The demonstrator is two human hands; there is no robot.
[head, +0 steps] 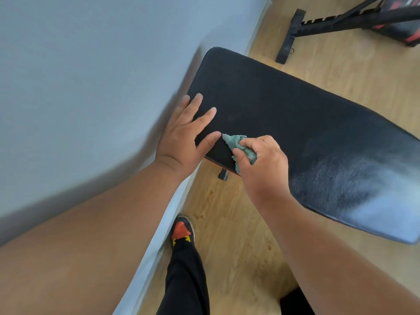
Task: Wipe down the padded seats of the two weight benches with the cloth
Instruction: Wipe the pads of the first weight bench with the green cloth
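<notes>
A black padded bench seat (284,114) stretches from the upper middle to the right edge, glossy at its right end. My left hand (184,137) lies flat on the seat's left end with fingers spread and straight. My right hand (261,160) grips a bunched green cloth (238,144) and holds it against the seat's near edge, just right of my left thumb. A second bench (386,21) with a black frame and red-and-black padding stands at the top right; only part of it shows.
A pale grey wall (91,87) with a white skirting board runs along the left, close to the bench's end. Light wooden floor (238,246) lies below. My leg in black trousers and a red-and-black shoe (181,233) stands beside the skirting.
</notes>
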